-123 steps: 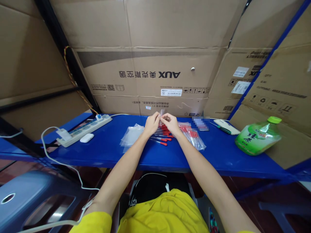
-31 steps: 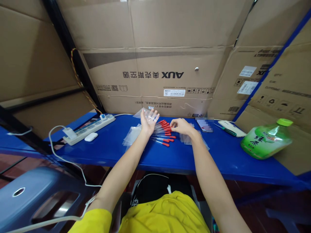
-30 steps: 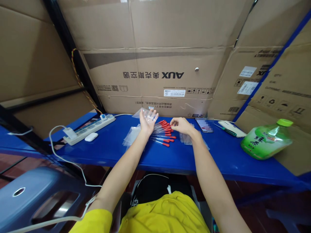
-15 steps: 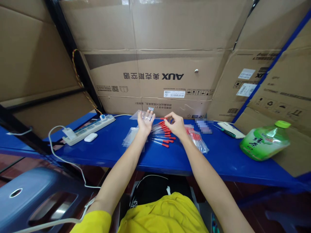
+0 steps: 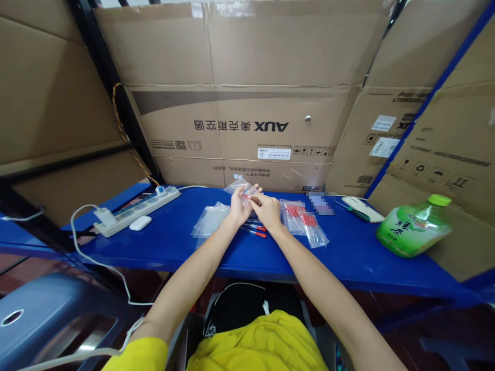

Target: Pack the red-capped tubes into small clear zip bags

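Holding a small clear bag (image 5: 240, 186) up above the blue desk (image 5: 348, 252), the left hand (image 5: 240, 206) is gripping it while the right hand (image 5: 266, 210) is pinching a red-capped tube (image 5: 246, 196) at its mouth. More tubes (image 5: 258, 232) are lying beneath, filled bags (image 5: 303, 221) just right.

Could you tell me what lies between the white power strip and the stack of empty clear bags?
In the head view, only bare blue shelf; the white earbud case sits just nearer.
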`<state>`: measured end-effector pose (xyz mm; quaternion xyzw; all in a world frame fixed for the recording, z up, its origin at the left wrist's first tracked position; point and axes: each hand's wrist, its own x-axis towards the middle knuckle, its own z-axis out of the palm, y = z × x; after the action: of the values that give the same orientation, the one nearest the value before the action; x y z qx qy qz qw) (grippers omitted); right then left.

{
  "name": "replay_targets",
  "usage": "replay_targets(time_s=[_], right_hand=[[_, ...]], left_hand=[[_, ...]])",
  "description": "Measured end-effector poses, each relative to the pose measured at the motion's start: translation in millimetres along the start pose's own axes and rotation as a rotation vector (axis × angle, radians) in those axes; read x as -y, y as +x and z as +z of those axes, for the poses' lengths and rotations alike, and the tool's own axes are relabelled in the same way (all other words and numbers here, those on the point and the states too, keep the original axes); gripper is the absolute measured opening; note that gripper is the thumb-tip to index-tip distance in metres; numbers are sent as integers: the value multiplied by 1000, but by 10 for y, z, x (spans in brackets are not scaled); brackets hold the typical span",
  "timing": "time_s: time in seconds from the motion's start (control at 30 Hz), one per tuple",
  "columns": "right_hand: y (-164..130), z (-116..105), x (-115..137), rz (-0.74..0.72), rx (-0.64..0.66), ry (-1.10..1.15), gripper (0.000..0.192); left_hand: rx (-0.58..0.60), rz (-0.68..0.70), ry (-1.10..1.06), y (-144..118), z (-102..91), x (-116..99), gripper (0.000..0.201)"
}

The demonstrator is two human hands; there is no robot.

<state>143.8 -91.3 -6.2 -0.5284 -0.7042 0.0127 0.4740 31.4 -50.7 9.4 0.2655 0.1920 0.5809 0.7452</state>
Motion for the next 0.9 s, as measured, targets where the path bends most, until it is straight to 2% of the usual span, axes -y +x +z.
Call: replay_targets(time_s=[0.2, 0.33, 0.43, 0.53, 0.63, 0.7, 0.77, 0.9], right_hand=[[25, -33, -30, -43, 53, 9, 19], [103, -185, -85, -137, 69, 53, 23], [175, -348, -191, -114, 53, 6, 23], [227, -507, -351, -7, 233, -64, 16], [238, -618, -507, 132, 565, -46, 8], [226, -652, -569, 242, 747, 18, 13], [210, -655, -588, 319, 831, 75, 18], [192, -623, -549, 329, 850, 98, 18]], left_hand=[[-54, -1, -100, -32, 40, -53, 17], [-98, -7, -142, 7, -1, -109, 17], [-165, 40, -185, 35, -44, -142, 12], [-237, 64, -206, 47, -75, -165, 11], [-284, 70, -222, 55, -93, -183, 8], [-291, 78, -234, 62, -99, -194, 6], [-291, 80, -242, 67, -100, -204, 6], [-310, 94, -237, 66, -100, -217, 5]])
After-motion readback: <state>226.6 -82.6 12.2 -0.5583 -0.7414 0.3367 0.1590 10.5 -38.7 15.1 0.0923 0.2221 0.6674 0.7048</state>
